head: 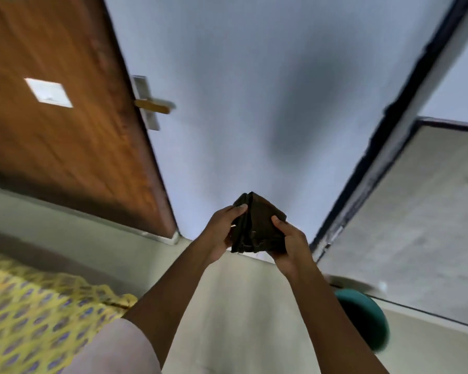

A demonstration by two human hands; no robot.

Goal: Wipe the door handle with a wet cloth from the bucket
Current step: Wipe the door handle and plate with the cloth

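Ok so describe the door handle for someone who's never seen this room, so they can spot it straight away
Start at the big brown wooden door on the left. Follow its right-hand edge, where it meets the pale blue-grey wall, to a silvery upright plate. The door handle is the yellowish lever sticking out sideways from that plate, well above the dark folded cloth, and unlike the flat white square on the door's face.

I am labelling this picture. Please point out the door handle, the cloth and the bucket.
door handle (154, 106): head view, on the lever bar.
cloth (260, 225): head view, on its folded middle, between both hands.
bucket (362, 317): head view, on its green wall, lower right.
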